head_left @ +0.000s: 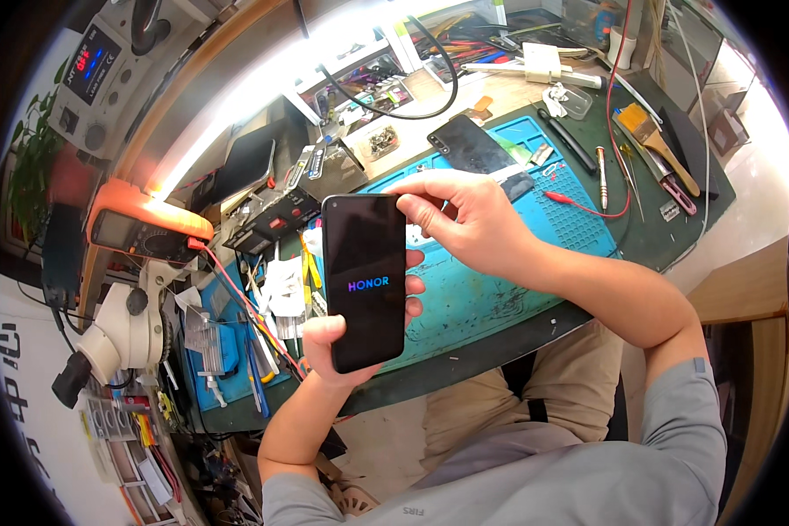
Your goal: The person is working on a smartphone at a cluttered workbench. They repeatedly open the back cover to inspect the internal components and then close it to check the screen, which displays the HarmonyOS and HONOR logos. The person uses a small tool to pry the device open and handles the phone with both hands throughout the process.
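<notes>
A black smartphone (365, 324) stands nearly upright above the near left part of a blue repair mat (465, 289); its dark screen is lit with a coloured logo. My left hand (326, 342) is wrapped round its lower half, thumb on the left edge and fingertips showing along the right edge. At the top right corner my right hand (456, 210) pinches the phone between thumb and forefinger, the other fingers curled behind. Farther back on the mat lies a second dark phone or back cover (472, 145).
An orange multimeter (136, 226) and a white microscope (118, 337) stand at left. Small tools and papers (285, 289) crowd the mat's left side. A wooden-handled brush (653, 140), a screwdriver (602, 180) and a red test lead (587, 209) lie at right.
</notes>
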### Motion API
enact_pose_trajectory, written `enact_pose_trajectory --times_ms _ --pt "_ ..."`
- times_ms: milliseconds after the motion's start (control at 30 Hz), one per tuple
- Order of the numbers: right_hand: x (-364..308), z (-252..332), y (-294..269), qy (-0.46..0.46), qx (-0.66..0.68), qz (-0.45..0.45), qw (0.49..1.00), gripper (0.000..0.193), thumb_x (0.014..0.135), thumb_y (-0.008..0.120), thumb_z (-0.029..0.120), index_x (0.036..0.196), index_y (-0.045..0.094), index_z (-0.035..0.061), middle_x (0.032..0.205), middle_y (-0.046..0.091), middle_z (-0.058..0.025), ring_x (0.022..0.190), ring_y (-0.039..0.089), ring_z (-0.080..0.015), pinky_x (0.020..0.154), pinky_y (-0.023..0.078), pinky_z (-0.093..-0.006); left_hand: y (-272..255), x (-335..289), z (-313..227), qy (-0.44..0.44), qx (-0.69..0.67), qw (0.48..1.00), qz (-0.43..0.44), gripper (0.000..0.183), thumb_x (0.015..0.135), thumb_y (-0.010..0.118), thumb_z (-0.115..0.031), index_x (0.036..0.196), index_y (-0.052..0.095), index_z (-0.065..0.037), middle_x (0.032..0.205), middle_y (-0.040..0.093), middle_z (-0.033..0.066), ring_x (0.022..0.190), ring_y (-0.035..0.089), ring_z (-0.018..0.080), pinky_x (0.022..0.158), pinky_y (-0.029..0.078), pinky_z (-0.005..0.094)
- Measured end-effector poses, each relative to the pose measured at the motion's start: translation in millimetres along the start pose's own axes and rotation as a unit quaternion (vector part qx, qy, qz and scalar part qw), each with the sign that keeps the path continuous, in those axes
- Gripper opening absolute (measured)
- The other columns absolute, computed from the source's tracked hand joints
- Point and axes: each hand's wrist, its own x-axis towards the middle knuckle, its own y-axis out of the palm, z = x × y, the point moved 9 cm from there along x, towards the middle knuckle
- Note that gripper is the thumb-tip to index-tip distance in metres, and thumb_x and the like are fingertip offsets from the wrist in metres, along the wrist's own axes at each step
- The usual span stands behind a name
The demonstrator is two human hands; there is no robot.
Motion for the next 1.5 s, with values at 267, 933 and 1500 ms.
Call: enact_pose_trajectory --times_ms 267,933,1500 --pt "-0.5 -9.8 1.1 0.075 0.02 0.032 0.997 0.02 0.101 0.06 0.011 0.113 0.071 -0.0005 0.092 0.072 -0.004 0.076 0.063 -0.0055 0.068 0.055 -0.0232 3.5 2.8 8.4 -0.039 -0.054 0.997 0.037 0.09 0.096 0.053 -0.056 0.16 0.012 -0.008 0.161 0.023 0.0243 0.135 0.046 0.0364 0.108 0.043 0.0515" --pt "-0.3 -7.7 2.0 0.05 0.045 0.024 0.997 0.02 0.099 0.063 0.012 0.111 0.071 -0.002 0.084 0.072 -0.0055 0.07 0.067 -0.0075 0.061 0.053 -0.0243 2.9 3.8 11.0 -0.027 -0.058 0.998 0.026 0.085 0.101 0.033 -0.065 0.16 0.012 -0.008 0.161 0.024 0.0254 0.141 0.041 0.0416 0.11 0.042 0.0522" --pt "0.0 -7.1 -0.1 0.016 0.01 0.01 1.0 0.02 0.097 0.064 0.012 0.109 0.071 -0.0027 0.081 0.073 -0.0084 0.068 0.068 -0.0091 0.061 0.053 -0.0264 -0.7 3.3 14.4 -0.032 -0.085 0.996 0.02 0.087 0.1 0.033 -0.066 0.16 0.012 -0.007 0.16 0.026 0.0256 0.139 0.043 0.0418 0.11 0.042 0.0517"
